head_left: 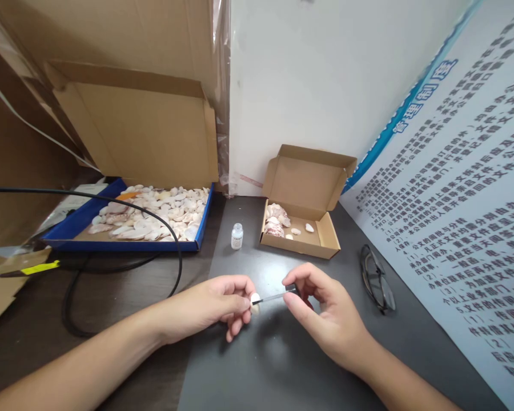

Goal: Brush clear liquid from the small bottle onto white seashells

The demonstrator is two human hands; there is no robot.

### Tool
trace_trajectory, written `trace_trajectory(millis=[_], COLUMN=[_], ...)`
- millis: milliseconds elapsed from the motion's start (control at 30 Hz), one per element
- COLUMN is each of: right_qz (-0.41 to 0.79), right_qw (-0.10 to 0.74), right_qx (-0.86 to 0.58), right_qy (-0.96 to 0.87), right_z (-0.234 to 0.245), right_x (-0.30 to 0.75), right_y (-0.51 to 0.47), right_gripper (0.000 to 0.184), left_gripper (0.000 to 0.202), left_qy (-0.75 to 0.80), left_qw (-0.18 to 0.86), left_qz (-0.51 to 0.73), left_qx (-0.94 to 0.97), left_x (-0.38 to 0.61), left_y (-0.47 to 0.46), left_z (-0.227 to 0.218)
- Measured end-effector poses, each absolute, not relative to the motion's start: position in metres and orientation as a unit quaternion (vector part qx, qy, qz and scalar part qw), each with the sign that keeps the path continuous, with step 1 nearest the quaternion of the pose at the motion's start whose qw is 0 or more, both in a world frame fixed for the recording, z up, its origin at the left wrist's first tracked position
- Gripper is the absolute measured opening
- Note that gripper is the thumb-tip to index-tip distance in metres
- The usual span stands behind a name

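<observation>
My left hand (229, 305) pinches a small pale seashell (255, 302) between thumb and fingers, above the dark mat. In my right hand (321, 305) is a thin brush applicator (272, 297) with a black cap, gripped by thumb and forefinger. Its tip reaches the face of the shell and appears to touch it. A small uncapped glass bottle (237, 237) with a white label stands upright beyond my hands. To its right, an open cardboard box (300, 247) holds large ribbed shells at the left and several small ones.
A blue-sided box (124, 246) full of shells sits back left with its lid raised. A black cable (180, 257) loops in front of it. Folded eyeglasses (377, 279) lie at right. A white wall and a printed poster (454, 188) bound the desk.
</observation>
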State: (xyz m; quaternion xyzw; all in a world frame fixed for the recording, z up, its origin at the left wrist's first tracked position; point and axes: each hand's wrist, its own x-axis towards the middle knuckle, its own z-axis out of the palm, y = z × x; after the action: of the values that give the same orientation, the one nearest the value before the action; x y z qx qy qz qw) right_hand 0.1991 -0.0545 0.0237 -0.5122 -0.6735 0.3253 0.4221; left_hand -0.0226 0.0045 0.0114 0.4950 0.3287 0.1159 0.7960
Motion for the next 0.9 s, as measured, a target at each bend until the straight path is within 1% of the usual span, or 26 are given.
trace_trajectory(millis=[67,167,333,400,533,667,733,900], right_qz=[0.317,0.32,0.296,0.301,0.296,0.301,0.307,0.304], right_qw=[0.42,0.433,0.429,0.438,0.43,0.445,0.438,0.444], right_qx=[-0.524,-0.502,-0.502,-0.498,-0.507,-0.511,-0.51,-0.526], right_qy=[-0.67,-0.677,-0.69,-0.685,-0.685,-0.671,-0.674,-0.659], right_z=[0.0236,0.0236,0.024,0.0244,0.0253,0.0256,0.0256,0.0251], right_x=[0.199,0.1988,0.1992,0.1995,0.1992,0.1985,0.1982,0.1976], right_y=[-0.0548,-0.0549,-0.0557,-0.0562,-0.0563,-0.0551,-0.0546,-0.0532], right_gripper=[0.003,0.004,0.005,0.004,0.006,0.004,0.005,0.003], left_gripper=[0.016,0.016,0.021,0.024,0.028,0.027,0.026,0.02], left_qy=[0.326,0.323,0.318,0.318,0.319,0.308,0.307,0.317], left_qw=[0.794,0.795,0.795,0.796,0.795,0.796,0.795,0.791], left_qz=[0.114,0.111,0.114,0.115,0.116,0.117,0.118,0.107], left_qx=[0.5,0.502,0.503,0.502,0.502,0.508,0.509,0.512], left_x=[-0.023,-0.0235,-0.0238,-0.0238,-0.0239,-0.0239,-0.0239,-0.0243], left_y=[0.0049,0.0057,0.0062,0.0061,0.0059,0.0066,0.0069,0.0061], left_z=[0.0096,0.0072,0.0043,0.0039,0.0046,0.0052,0.0055,0.0071])
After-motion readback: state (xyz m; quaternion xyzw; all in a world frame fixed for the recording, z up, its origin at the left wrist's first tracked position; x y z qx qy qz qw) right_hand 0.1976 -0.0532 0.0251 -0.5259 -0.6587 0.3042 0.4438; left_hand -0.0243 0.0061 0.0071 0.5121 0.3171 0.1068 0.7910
